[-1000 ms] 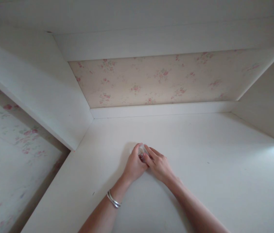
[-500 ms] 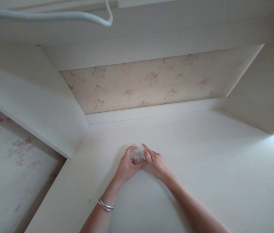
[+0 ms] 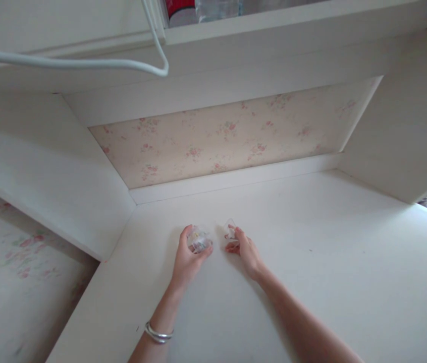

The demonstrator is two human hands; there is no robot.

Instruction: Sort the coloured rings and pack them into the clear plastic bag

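Observation:
My left hand [image 3: 188,258] is curled around a small clear round container [image 3: 200,239] above the white desktop [image 3: 350,282]. Small pale and coloured bits show through its wall, too small to name. Just to the right, my right hand [image 3: 249,254] pinches a clear plastic piece [image 3: 230,228], lid-like in look, though its exact kind is hard to make out. A narrow gap separates the container from this piece. Silver bangles [image 3: 158,334] circle my left wrist.
White side panels [image 3: 398,136] and floral wallpaper [image 3: 198,146] enclose the desk's back. Overhead, a white cable [image 3: 85,63] hangs below the shelf edge [image 3: 274,30]. Clear and red items stand on that shelf. Dark specks [image 3: 311,250] dot the desktop.
My hands were together on the container; now they are apart, the clear piece in my right hand having come away from it. The left hand moved left, and the camera tilted up.

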